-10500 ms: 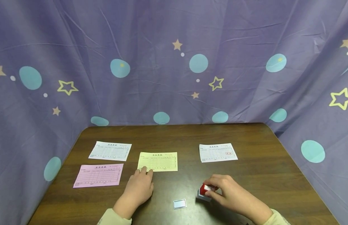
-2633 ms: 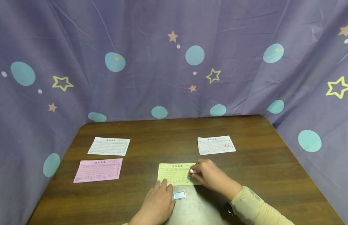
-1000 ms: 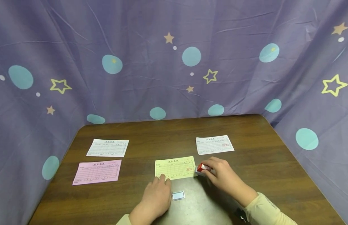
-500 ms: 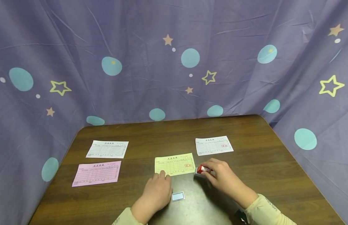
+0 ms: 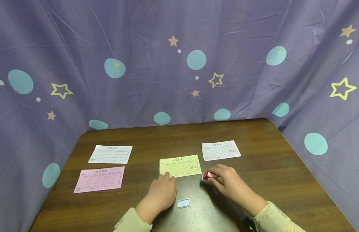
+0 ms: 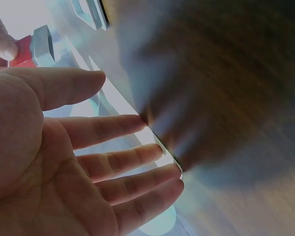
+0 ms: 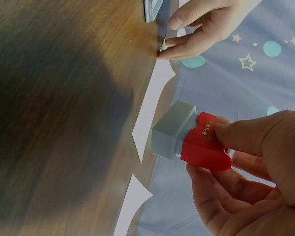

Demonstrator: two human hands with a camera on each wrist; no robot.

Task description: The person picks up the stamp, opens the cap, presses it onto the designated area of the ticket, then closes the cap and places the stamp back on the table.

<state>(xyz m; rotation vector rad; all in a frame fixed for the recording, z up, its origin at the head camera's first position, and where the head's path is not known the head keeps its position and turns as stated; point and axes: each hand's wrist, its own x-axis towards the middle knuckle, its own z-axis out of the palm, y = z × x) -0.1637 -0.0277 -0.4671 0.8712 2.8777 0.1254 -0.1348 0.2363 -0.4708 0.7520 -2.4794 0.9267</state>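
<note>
In the head view, my left hand has its fingertips on the near edge of the yellow form, which bears a small red stamped mark near its right end. From the left wrist, its fingers look straight and spread, with the paper's edge under the tips. My right hand pinches a rubber stamp between thumb and fingers. That stamp has a red handle and a grey base, held just right of the yellow form. Between the hands and nearer me lies a small pale blue rectangular piece, probably the stamp's cap.
A white form with a red mark lies at the back right. Another white form and a pink form lie at the left, showing no red mark. A purple curtain hangs behind the wooden table.
The yellow form came right and nearer me, was stamped by my right hand, then slid away from me under my left fingertips. The stamp has moved off to its right side.
</note>
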